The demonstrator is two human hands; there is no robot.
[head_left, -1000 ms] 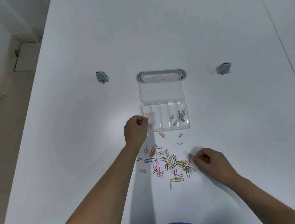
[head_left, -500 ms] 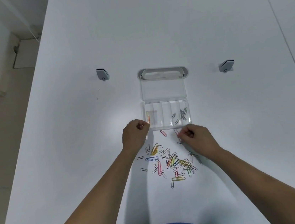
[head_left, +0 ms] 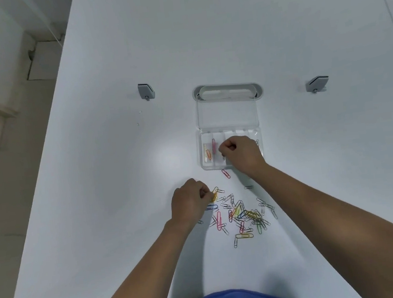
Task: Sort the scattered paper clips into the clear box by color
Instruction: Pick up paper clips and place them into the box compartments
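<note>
**Two hands at work on the clip pile**

The paper clips (head_left: 241,213) lie in a loose tangle on the white bench (head_left: 119,170), just in front of the clear box (head_left: 231,148), whose lid stands open toward the far side. They are thin bent wire in pink, yellow, blue, green and silver. One red clip (head_left: 226,174) lies alone between pile and box. An orange clip (head_left: 207,153) sits in the leftmost compartment and a pink clip (head_left: 214,146) in the next.

The left hand (head_left: 191,202) has its fingers curled at the pile's left edge, pinching at a yellow clip (head_left: 214,194). The right hand (head_left: 242,154) hovers over the box's middle compartments, fingers curled together; whether this grip holds a clip cannot be told.

Such clips are likely very light, stiff and springy, and they hook into each other, so lifting one may drag neighbours along. A fingertip pinch across the long sides of a single loop, starting with outliers, probably works best.
</note>
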